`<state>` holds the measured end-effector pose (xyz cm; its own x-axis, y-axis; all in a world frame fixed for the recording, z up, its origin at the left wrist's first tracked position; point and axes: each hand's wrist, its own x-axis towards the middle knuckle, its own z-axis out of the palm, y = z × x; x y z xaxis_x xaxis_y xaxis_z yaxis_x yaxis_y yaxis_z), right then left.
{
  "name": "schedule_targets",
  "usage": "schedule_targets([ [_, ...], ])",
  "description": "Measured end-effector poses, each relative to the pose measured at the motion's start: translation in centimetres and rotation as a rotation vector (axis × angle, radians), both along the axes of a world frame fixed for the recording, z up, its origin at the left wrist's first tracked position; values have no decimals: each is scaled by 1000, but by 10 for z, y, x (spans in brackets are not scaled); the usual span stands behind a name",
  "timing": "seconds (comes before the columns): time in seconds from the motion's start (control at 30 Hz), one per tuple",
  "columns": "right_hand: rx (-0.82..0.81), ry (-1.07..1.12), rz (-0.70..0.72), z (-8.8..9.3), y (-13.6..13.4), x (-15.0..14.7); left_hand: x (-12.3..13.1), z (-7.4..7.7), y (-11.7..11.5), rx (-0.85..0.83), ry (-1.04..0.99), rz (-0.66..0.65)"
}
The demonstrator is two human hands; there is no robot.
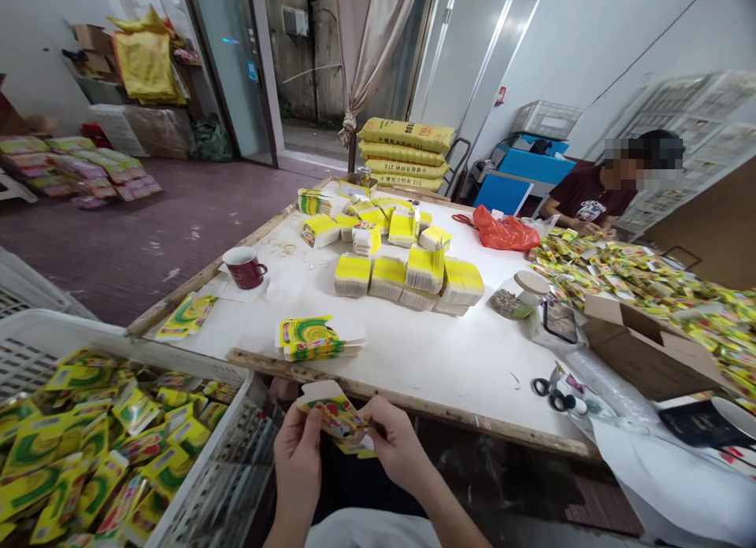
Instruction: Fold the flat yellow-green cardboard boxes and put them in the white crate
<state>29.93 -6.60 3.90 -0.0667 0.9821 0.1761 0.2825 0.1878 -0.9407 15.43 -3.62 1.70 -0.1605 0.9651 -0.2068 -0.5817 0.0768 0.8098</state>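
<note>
Both hands are below the table's near edge, holding one small yellow printed carton [331, 412] between them. My left hand [298, 449] grips its left side with fingers curled. My right hand [394, 446] pinches its right end and lower flap. Just above, on the white table [437, 351], lies a small stack of flat yellow-green cartons [313, 337]. Further back stand several bundles of yellow-and-white flat cartons [407, 276].
A white plastic crate [194, 367] at my left is full of yellow-green packets [88, 453]. A red mug [245, 266], scissors [552, 392], an open cardboard box [643, 347] and a phone [559, 320] sit on the table. Another person [596, 194] sits at the far right beside a heap of packets [650, 280]. Yellow sacks [405, 150] are stacked behind.
</note>
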Motion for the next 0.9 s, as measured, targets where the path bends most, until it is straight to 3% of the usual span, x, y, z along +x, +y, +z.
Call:
schedule_targets([
  [0.2, 231, -314, -65, 10, 8, 24, -46, 12, 5, 52, 135, -136],
  [0.3, 342, -519, -3, 16, 7, 34, -69, 17, 5, 143, 297, -312],
  [0.4, 416, -629, 96, 20, 2, 28, -63, 14, 0, 119, 454, -550],
  [0.47, 437, -635, 104, 19, -2, 20, -47, 11, -4, 98, 549, -635],
  [0.57, 399, -494, -68, 9, -5, 13, -24, 5, -9, 118, 660, -578],
  [0.67, 248, -226, -262, -4, -4, 11, -17, 2, -12, 132, 835, -519],
  [0.9, -240, 390, -20, -2, 5, -11, -26, -1, -19, 194, 1064, -565],
])
